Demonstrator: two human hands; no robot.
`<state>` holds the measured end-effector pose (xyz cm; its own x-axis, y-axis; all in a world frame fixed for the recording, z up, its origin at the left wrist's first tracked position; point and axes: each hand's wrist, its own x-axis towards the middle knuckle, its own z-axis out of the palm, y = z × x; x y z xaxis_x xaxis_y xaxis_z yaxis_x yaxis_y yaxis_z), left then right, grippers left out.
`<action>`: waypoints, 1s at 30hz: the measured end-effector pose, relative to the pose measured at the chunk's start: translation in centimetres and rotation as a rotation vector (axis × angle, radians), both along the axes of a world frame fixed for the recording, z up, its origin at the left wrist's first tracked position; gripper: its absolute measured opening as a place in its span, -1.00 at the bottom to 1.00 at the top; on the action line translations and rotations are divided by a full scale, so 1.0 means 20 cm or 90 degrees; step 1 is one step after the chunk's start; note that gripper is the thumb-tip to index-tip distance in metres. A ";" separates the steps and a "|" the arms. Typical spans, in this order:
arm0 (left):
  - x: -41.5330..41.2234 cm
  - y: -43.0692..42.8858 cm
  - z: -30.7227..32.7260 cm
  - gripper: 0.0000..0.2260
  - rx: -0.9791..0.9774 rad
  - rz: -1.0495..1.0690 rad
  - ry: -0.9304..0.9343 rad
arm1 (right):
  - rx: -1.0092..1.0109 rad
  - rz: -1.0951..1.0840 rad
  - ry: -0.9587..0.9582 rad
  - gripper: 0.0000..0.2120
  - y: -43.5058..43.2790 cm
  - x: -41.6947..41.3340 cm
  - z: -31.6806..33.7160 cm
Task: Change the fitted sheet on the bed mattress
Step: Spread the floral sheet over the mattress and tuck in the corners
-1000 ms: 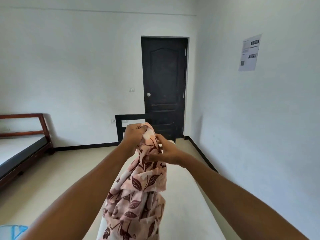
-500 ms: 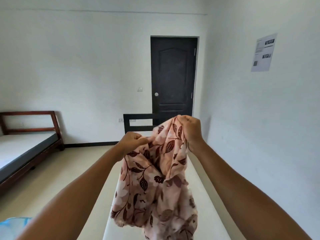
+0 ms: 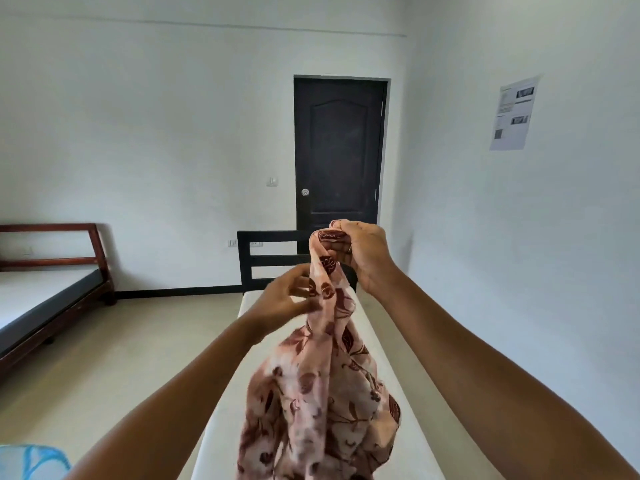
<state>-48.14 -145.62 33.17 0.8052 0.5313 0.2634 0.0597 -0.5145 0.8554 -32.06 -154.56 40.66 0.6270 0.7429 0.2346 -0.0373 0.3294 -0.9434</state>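
Both arms reach out toward 12 o'clock over the bed.

- Right hand (image 3: pixel 360 254): raised, the higher of the two, clenched around the top of the sheet (image 3: pixel 318 393). A bunch of cloth is wrapped in under the curled fingers.
- Left hand (image 3: pixel 284 303): lower, at 8 o'clock from the right hand. Thumb and fingertips pinch a fold on the cloth's left side, just below the other grip.
- Sheet: pale pink with a dark red-brown leaf print. It hangs from the two hands in a loose, twisted bundle down to 6 o'clock, where it runs out of frame. The lower part is blurred. Whether it touches the mattress (image 3: pixel 414 441), I cannot tell.
- Mattress: bare, cream, narrow, running from 6 o'clock away toward 12. It shows on both sides of the hanging cloth.
- Headboard (image 3: pixel 270 261): black slatted frame at the far end of the mattress, partly behind the hands.
- Door (image 3: pixel 337 150): dark, closed, at 12 o'clock behind the headboard, with a pale knob on its left edge. Light switch (image 3: pixel 272 181) on the wall just left of it.
- Printed notice (image 3: pixel 514 114): on the right wall at 2 o'clock; text too small to read.
- Second bed (image 3: pixel 45 299): at 9 o'clock, red-brown wooden frame, well apart across the floor (image 3: pixel 121 341).
- Blue and white object (image 3: pixel 31 462): at 7 o'clock, cut off by the frame; cannot tell what it is.
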 end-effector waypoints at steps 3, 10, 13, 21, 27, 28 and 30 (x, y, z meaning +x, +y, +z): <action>0.03 -0.03 -0.04 -0.31 0.022 -0.003 0.008 | 0.034 -0.022 0.016 -0.80 -0.03 0.04 0.08; 0.06 -0.04 -0.12 -0.92 0.149 0.084 0.075 | 0.058 -0.011 0.049 -0.81 -0.09 0.16 0.13; 0.01 0.04 -0.11 -0.71 0.194 0.184 0.069 | 0.044 -0.084 0.055 -0.85 -0.11 0.25 0.12; 0.08 0.07 0.10 -0.65 -0.016 0.307 -0.133 | -0.346 -0.255 -0.311 -0.88 -0.12 0.47 -0.20; 0.22 -0.05 0.11 -0.60 0.011 0.164 -0.026 | -0.330 0.243 -0.539 -0.21 -0.04 0.14 -0.30; 0.23 -0.05 0.10 -0.58 0.004 0.154 -0.025 | -0.330 0.246 -0.565 -0.31 -0.02 0.10 -0.33; 0.20 -0.01 0.08 -0.60 0.025 0.121 0.008 | -0.326 0.161 -0.646 -0.66 0.01 0.08 -0.34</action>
<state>-44.06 -145.83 34.70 0.6950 0.6631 0.2778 0.1689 -0.5263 0.8334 -30.41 -154.37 33.83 0.1439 0.9731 0.1797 0.8010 -0.0079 -0.5986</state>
